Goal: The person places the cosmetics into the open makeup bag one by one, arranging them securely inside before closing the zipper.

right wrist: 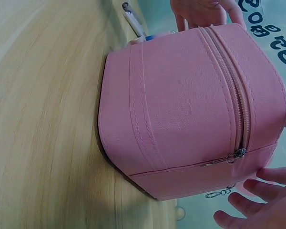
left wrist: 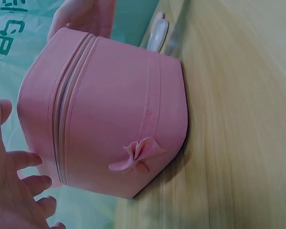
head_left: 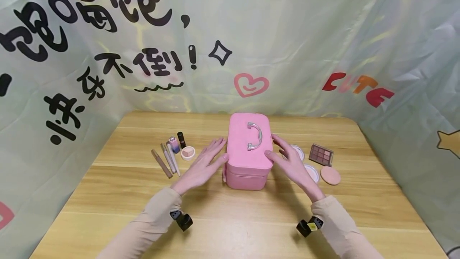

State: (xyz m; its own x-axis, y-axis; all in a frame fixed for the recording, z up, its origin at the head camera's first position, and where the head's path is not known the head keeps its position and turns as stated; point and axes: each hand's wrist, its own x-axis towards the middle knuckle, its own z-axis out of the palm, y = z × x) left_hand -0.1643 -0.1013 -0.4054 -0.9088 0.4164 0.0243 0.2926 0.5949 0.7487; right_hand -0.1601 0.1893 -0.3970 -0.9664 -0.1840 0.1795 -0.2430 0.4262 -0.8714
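A pink zippered cosmetic case (head_left: 248,153) stands upright on the wooden table, lid closed, with a silver handle (head_left: 260,136) on top. My left hand (head_left: 202,166) lies along its left side, fingers extended and thumb near the lid's edge. On the opposite side, my right hand (head_left: 292,166) has its fingers spread, with the thumb at the lid's edge. In the left wrist view a pink bow (left wrist: 138,156) decorates the case. The right wrist view shows a metal zipper pull (right wrist: 239,153) at a corner. Neither hand grips anything.
Left of the case lie a brown pencil (head_left: 161,164), slim pens (head_left: 169,158), a pink-blue tube (head_left: 174,144), a black lipstick (head_left: 181,140) and a round pot (head_left: 188,153). Rightward are an eyeshadow palette (head_left: 321,154), a powder puff (head_left: 330,175) and round white items (head_left: 312,173). Printed cloth surrounds the table.
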